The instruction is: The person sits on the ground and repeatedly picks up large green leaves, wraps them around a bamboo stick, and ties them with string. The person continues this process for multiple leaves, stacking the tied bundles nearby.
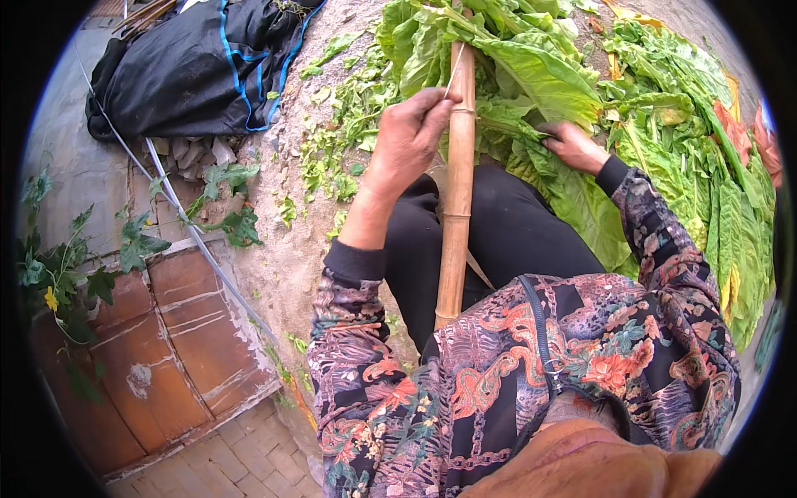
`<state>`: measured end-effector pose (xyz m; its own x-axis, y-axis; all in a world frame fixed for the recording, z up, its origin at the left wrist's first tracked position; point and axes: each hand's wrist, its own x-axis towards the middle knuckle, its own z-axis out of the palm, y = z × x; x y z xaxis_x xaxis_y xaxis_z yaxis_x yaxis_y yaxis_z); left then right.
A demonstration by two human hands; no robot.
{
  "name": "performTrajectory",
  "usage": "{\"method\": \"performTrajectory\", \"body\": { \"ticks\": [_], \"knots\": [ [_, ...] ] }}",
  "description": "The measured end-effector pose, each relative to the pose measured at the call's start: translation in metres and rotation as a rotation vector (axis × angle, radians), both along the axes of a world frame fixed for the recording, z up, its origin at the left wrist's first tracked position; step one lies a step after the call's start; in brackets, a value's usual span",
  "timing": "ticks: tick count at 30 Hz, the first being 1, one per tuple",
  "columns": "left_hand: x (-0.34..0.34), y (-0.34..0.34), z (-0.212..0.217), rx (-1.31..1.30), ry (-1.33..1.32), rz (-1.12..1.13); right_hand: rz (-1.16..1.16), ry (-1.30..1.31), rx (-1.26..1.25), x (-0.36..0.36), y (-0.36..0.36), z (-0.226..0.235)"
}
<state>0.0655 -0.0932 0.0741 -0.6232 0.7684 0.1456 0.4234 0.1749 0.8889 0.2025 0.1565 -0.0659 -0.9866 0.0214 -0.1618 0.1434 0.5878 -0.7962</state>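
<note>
A bamboo pole (457, 199) runs from my lap away from me, between my knees. My left hand (407, 137) is closed in a pinch on a thin pale string (453, 73), right beside the pole's left side. Large green leaves (531, 70) hang across the far part of the pole. To the right of the pole, my right hand (574, 148) has its fingers closed on the stem end of a green leaf (531, 148). Its fingertips are partly hidden by the leaf. More broad leaf hangs below that hand, over my right knee.
A heap of green and yellowing leaves (689, 166) lies at my right. Leaf scraps (332, 158) litter the ground left of the pole. A black bag with blue trim (183, 79) sits at the far left, near a metal rod (187, 220), a climbing vine (137, 241) and rusty brown panels (158, 357).
</note>
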Motion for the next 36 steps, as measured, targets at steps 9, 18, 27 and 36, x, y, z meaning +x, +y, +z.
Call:
{"method": "performTrajectory", "body": {
  "ticks": [9, 18, 27, 36],
  "knots": [
    [-0.095, -0.005, -0.089, -0.502, 0.203, 0.043, -0.005, 0.287, -0.419, -0.096, -0.021, 0.02],
    [-0.015, 0.118, 0.037, -0.385, 1.053, -0.211, -0.267, 0.456, 0.006, -0.107, 0.019, -0.003],
    [0.032, 0.088, -0.037, -0.531, 1.031, -0.074, -0.428, 0.639, 0.383, 0.05, 0.049, -0.023],
    [0.014, 0.073, -0.03, -0.361, 0.861, -0.045, -1.177, -0.842, 1.127, 0.332, 0.241, -0.058]
  ]
}}
